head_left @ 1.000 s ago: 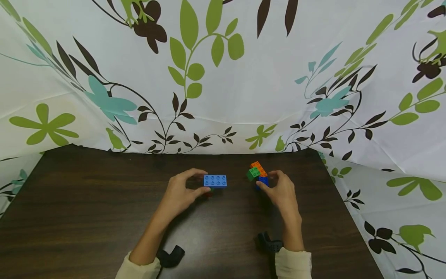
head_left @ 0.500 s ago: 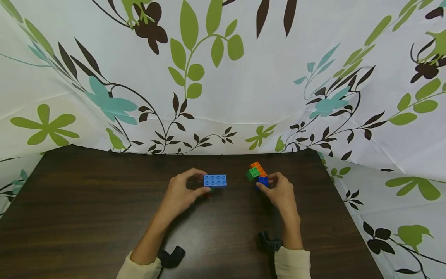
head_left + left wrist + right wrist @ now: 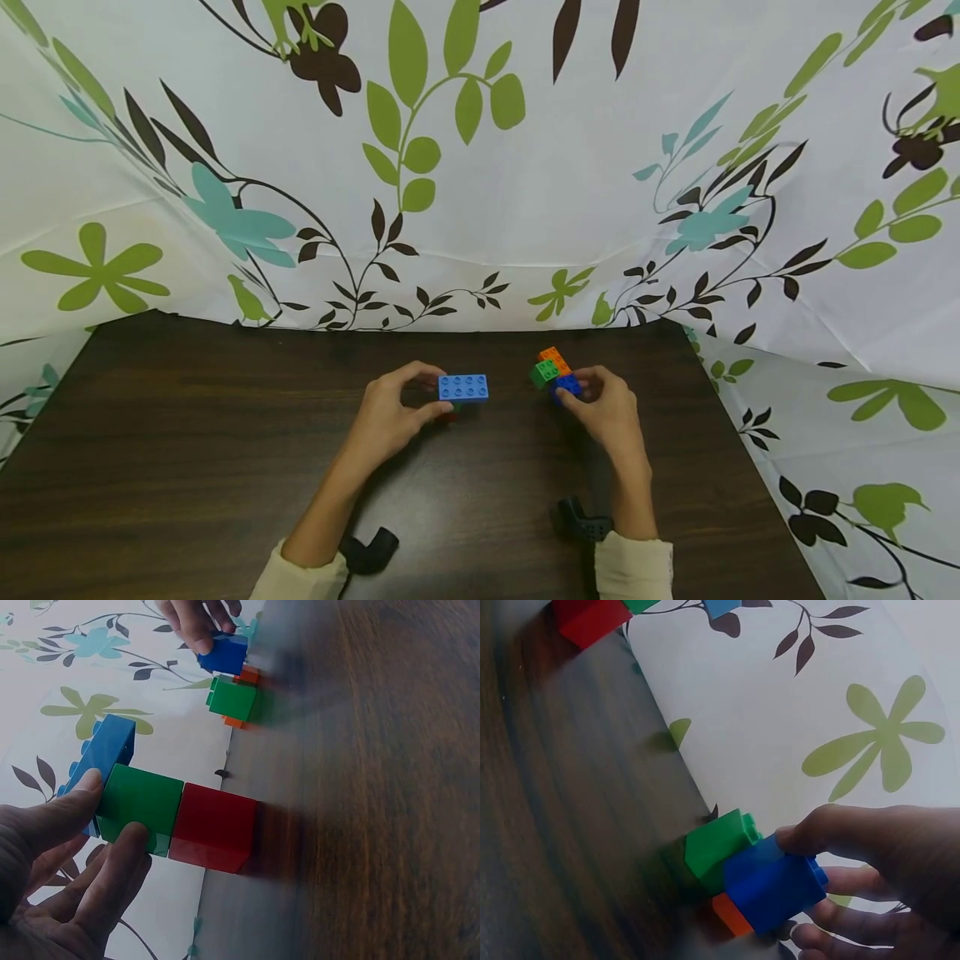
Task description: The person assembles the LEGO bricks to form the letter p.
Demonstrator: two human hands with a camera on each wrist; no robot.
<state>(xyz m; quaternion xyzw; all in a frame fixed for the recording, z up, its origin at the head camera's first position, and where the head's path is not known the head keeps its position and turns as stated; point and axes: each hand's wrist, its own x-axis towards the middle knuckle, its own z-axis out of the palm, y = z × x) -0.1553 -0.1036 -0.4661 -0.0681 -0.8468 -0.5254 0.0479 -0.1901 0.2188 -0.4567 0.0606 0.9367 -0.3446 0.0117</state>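
Observation:
My left hand (image 3: 390, 412) grips a stack of toy building bricks at the table's middle. A light blue brick (image 3: 462, 388) tops it, and the left wrist view shows a green brick (image 3: 141, 804) beneath, then a red brick (image 3: 214, 827) right at the tabletop. Thumb and fingers press the green brick's sides. To the right, my right hand (image 3: 609, 410) pinches a dark blue brick (image 3: 774, 883) between thumb and fingers. That brick sits over the near end of an orange brick (image 3: 555, 360), beside another green brick (image 3: 721, 849).
The dark wooden table (image 3: 225, 467) ends at a white leaf-print cloth (image 3: 480, 208) hanging behind it. Black wrist mounts (image 3: 369, 552) sit on both forearms, close over the table. Cream sleeves (image 3: 633, 567) show at the near edge.
The dark blue brick has turned slightly in my right hand, lining up more with the orange brick's slant. My left hand and its stack stay in place.

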